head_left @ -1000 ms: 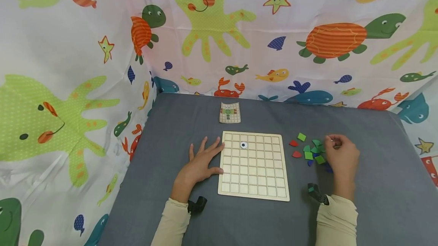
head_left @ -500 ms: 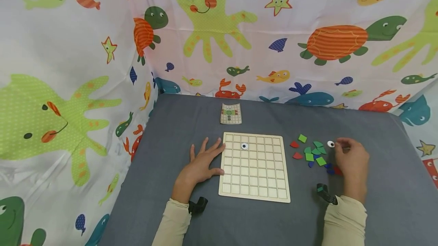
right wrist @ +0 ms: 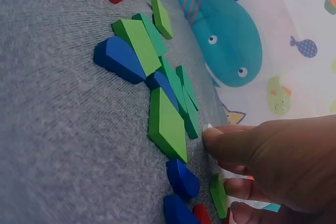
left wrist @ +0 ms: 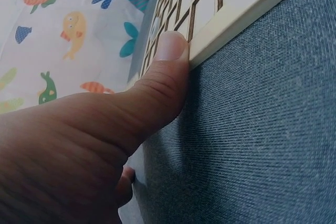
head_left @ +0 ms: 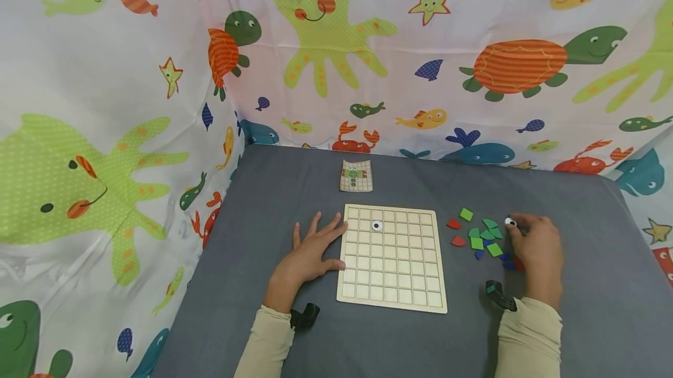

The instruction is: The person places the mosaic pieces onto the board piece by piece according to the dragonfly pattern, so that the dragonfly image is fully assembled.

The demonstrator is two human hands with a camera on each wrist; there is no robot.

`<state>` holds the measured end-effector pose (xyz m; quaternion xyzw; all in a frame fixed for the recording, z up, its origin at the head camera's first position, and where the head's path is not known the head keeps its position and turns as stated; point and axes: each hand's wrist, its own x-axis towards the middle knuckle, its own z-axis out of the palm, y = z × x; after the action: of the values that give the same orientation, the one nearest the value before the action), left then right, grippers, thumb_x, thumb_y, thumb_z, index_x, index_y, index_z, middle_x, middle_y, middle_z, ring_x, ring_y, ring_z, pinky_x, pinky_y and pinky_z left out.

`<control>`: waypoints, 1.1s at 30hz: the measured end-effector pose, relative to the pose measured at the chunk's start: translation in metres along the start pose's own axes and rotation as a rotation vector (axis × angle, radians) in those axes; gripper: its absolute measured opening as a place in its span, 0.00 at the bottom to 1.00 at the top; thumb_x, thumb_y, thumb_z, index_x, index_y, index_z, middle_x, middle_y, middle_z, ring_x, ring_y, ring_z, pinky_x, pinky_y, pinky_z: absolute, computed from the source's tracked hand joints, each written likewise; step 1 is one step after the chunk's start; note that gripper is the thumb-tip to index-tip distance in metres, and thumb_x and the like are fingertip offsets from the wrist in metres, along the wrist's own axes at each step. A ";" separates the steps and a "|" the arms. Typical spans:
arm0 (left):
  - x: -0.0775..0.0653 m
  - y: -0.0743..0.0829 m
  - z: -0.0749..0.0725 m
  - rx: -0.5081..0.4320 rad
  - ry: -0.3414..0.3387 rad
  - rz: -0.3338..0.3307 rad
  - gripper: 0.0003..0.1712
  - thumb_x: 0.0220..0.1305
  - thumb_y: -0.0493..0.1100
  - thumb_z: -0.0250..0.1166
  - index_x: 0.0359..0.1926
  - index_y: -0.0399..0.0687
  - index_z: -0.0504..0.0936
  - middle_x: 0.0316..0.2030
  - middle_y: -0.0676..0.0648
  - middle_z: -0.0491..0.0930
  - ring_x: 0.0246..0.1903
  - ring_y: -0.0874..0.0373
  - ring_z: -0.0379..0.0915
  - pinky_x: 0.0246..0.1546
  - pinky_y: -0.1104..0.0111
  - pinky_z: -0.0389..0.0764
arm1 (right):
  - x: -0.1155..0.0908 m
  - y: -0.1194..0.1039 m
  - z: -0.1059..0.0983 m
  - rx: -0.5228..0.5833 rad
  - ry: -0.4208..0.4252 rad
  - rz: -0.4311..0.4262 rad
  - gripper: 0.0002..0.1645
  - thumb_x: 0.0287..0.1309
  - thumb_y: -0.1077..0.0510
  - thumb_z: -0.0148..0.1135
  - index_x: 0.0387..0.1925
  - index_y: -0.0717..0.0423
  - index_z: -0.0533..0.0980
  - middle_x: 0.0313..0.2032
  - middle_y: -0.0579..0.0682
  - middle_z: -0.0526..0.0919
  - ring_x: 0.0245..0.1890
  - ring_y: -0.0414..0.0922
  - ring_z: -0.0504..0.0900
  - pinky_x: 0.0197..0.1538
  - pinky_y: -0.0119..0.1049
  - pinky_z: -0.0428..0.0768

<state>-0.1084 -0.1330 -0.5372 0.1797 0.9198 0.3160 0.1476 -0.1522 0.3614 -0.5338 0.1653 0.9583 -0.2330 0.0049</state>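
Note:
A wooden grid board (head_left: 391, 261) lies flat on the grey cloth. One round white eye piece with a black pupil (head_left: 377, 225) sits in a square of its upper part. Spread fingers of my left hand (head_left: 305, 258) rest at the board's left edge; in the left wrist view the thumb (left wrist: 170, 51) lies on its rim. To the right, my right hand (head_left: 538, 249) pinches a second eye piece (head_left: 509, 222) between thumb and forefinger. Only a white sliver of this eye piece (right wrist: 208, 126) shows at the fingertips in the right wrist view.
Loose green, red and blue pieces (head_left: 477, 243) lie between the board and my right hand. Behind the board is a small pattern card (head_left: 356, 176) with a picture on a grid. A curtain printed with sea animals (head_left: 326, 27) hangs around the back and left.
My right hand moved right, off the eye piece, which lay beside its fingertips half a second ago; now it has come back and pinches it. My left hand stays at the board.

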 end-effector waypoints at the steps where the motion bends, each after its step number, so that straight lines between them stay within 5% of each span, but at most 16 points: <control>1: 0.000 0.000 0.000 -0.004 0.001 0.000 0.54 0.61 0.55 0.75 0.84 0.59 0.60 0.84 0.51 0.50 0.84 0.39 0.28 0.74 0.27 0.24 | 0.000 0.000 0.000 0.000 0.003 0.005 0.23 0.77 0.56 0.60 0.66 0.65 0.77 0.61 0.72 0.71 0.64 0.72 0.68 0.63 0.73 0.71; 7: -0.001 0.000 0.000 -0.006 0.003 -0.003 0.54 0.61 0.55 0.76 0.84 0.59 0.60 0.84 0.51 0.50 0.84 0.39 0.28 0.74 0.28 0.23 | 0.001 0.002 -0.001 0.024 -0.006 0.032 0.23 0.74 0.55 0.62 0.60 0.68 0.75 0.55 0.70 0.73 0.57 0.69 0.71 0.53 0.70 0.75; 12: -0.001 0.000 0.001 -0.006 0.000 0.002 0.54 0.61 0.54 0.76 0.84 0.59 0.60 0.84 0.50 0.50 0.84 0.39 0.28 0.74 0.27 0.23 | -0.002 0.000 -0.005 0.050 -0.008 0.090 0.23 0.75 0.50 0.63 0.59 0.63 0.76 0.53 0.66 0.80 0.48 0.62 0.77 0.41 0.55 0.76; 19: 0.000 0.001 0.000 -0.001 0.005 -0.003 0.54 0.61 0.55 0.76 0.84 0.59 0.60 0.84 0.51 0.50 0.84 0.39 0.28 0.75 0.28 0.24 | -0.010 -0.007 -0.007 0.017 0.042 0.026 0.21 0.76 0.55 0.61 0.64 0.60 0.80 0.53 0.67 0.81 0.51 0.66 0.76 0.46 0.63 0.78; 24: 0.000 0.003 0.000 0.002 0.007 -0.002 0.54 0.62 0.55 0.76 0.84 0.59 0.60 0.84 0.51 0.50 0.84 0.39 0.29 0.74 0.27 0.24 | -0.013 -0.008 -0.008 0.027 0.022 0.058 0.22 0.75 0.51 0.59 0.62 0.58 0.81 0.55 0.66 0.84 0.53 0.66 0.77 0.48 0.63 0.78; 28: 0.000 0.004 0.000 -0.002 0.010 -0.001 0.54 0.61 0.54 0.76 0.84 0.59 0.60 0.84 0.50 0.50 0.84 0.39 0.29 0.74 0.27 0.25 | -0.016 -0.011 -0.011 0.063 -0.003 0.079 0.26 0.77 0.45 0.58 0.63 0.60 0.77 0.57 0.65 0.85 0.52 0.64 0.80 0.43 0.55 0.79; 33: 0.000 0.002 0.001 0.001 0.014 -0.007 0.54 0.61 0.54 0.76 0.84 0.59 0.60 0.84 0.51 0.50 0.84 0.40 0.29 0.75 0.28 0.24 | -0.024 -0.022 -0.013 0.128 -0.008 -0.010 0.29 0.77 0.41 0.55 0.59 0.62 0.77 0.54 0.65 0.88 0.45 0.57 0.83 0.36 0.39 0.75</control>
<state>-0.1077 -0.1312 -0.5364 0.1744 0.9216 0.3161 0.1422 -0.1360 0.3408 -0.5103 0.1595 0.9422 -0.2946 -0.0029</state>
